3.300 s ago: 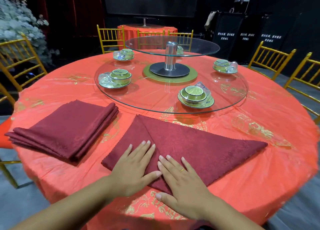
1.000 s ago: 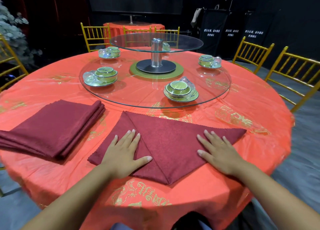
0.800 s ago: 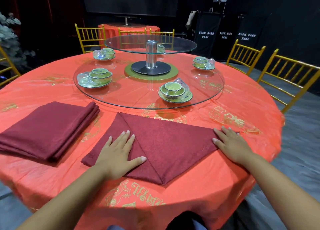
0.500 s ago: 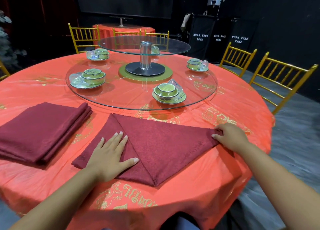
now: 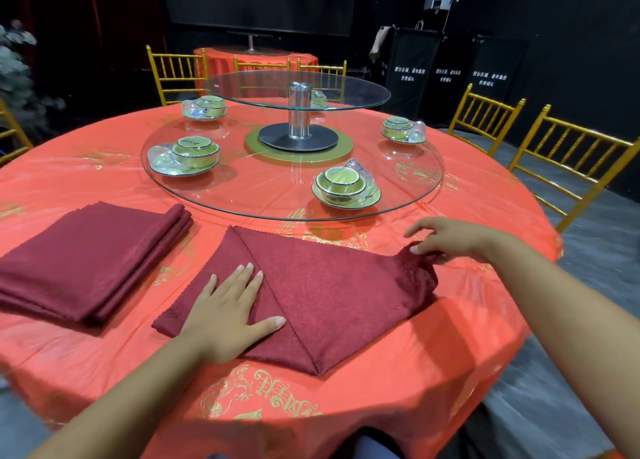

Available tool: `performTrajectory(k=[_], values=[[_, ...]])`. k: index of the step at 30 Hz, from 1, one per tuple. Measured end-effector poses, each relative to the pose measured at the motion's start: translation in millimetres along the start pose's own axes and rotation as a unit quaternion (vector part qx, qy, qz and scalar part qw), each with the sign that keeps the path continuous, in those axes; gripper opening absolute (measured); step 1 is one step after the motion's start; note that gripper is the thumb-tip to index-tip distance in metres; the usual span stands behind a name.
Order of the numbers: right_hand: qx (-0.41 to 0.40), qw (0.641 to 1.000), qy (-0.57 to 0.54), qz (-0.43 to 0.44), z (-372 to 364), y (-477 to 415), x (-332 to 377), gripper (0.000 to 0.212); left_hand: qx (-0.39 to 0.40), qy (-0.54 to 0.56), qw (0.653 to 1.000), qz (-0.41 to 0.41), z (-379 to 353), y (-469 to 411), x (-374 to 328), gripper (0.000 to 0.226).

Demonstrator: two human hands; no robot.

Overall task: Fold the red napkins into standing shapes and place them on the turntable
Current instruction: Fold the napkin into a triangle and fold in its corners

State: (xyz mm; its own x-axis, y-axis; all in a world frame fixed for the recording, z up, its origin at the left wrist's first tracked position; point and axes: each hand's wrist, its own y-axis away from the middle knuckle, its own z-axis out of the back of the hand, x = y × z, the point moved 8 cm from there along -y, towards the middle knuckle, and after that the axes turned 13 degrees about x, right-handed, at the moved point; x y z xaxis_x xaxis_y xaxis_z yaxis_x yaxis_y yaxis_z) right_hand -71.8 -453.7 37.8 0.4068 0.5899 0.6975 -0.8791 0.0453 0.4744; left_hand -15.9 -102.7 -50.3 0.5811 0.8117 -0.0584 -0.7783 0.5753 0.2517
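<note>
Pinching a raised corner of the napkin (image 5: pixel 329 285), the right hand (image 5: pixel 446 238) risks a skewed pull; the left hand (image 5: pixel 228 306), flat on the napkin, may let its fold slip.

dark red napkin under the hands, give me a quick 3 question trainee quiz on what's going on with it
1. True or false: the left hand lies flat, fingers straight, on the dark red cloth napkin.
2. Multiple choice: which part of that napkin does the right hand pinch and hold raised off the table?
A) its right corner
B) its near point
C) its left edge
3. Fill in the blank: the stack of folded dark red napkins lies to the ___ of that napkin.

Key: 1 true; 2 A; 3 left.
</note>
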Motion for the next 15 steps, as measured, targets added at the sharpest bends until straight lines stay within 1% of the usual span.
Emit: performTrajectory(k=[3, 5, 7, 9, 12, 15], values=[[0.051, 0.989, -0.071, 0.116, -32.6, -6.8, 54.8, 0.009, -0.003, 0.004, 1.000, 0.000, 0.3, 1.0, 0.0, 0.117], [0.063, 0.980, -0.096, 0.165, -58.4, -14.3, 86.1, 0.012, -0.004, 0.008, 1.000, -0.002, 0.8, 2.0, -0.4, 0.116], [0.075, 0.972, -0.128, 0.184, -85.0, -27.8, 107.4, 0.013, -0.002, 0.010, 1.000, -0.003, 1.2, 3.0, -1.0, 0.114], [0.089, 0.967, -0.148, 0.189, -112.6, -44.7, 123.4, 0.024, -0.002, 0.011, 1.000, -0.003, 1.8, 3.7, -1.3, 0.113], [0.095, 0.969, -0.121, 0.193, -145.8, -66.3, 141.3, 0.034, -0.002, 0.010, 1.000, -0.003, 1.8, 3.5, -2.1, 0.112], [0.094, 0.963, -0.141, 0.210, -166.3, -84.9, 149.7, 0.041, -0.005, 0.010, 1.000, -0.002, 1.4, 3.0, -2.2, 0.110]])
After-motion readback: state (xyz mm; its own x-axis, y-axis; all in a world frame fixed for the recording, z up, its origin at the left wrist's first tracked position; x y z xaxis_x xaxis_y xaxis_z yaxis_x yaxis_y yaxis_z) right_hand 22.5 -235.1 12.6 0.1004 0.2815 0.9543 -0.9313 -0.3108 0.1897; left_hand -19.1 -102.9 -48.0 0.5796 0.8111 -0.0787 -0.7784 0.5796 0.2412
